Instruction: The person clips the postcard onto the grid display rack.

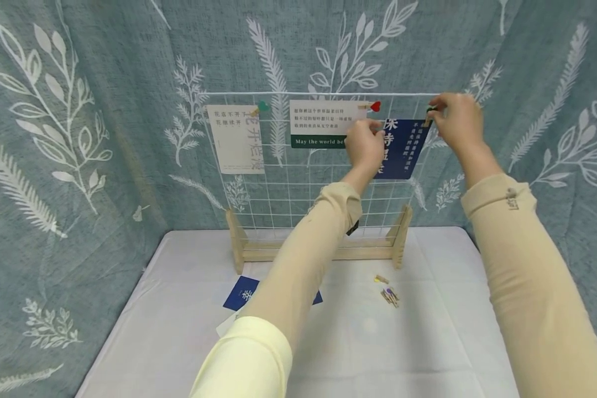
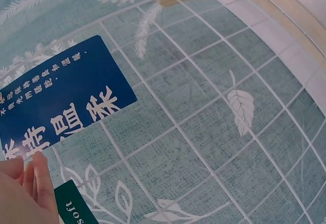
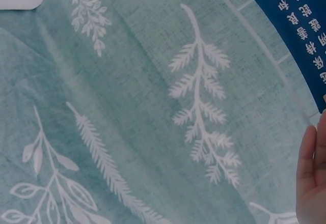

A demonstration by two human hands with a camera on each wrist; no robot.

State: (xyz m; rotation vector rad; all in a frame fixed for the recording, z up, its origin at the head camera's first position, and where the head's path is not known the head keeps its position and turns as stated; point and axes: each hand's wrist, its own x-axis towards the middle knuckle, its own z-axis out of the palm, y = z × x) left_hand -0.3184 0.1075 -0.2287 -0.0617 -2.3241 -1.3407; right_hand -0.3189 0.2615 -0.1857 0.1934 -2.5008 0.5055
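A dark blue card with white characters lies against the upper right of the white wire grid. My left hand pinches its left edge; in the left wrist view the fingertips of that hand meet the edge of the blue card. At the card's top right corner my right hand pinches a small wooden clip with a dark ornament. Only part of the right hand shows in the right wrist view, beside the blue card; its fingertips are partly out of frame.
A white card hangs by a green-topped clip, and a white-and-green card by a red heart clip. Wooden feet support the grid. On the white table lie several clips and blue cards.
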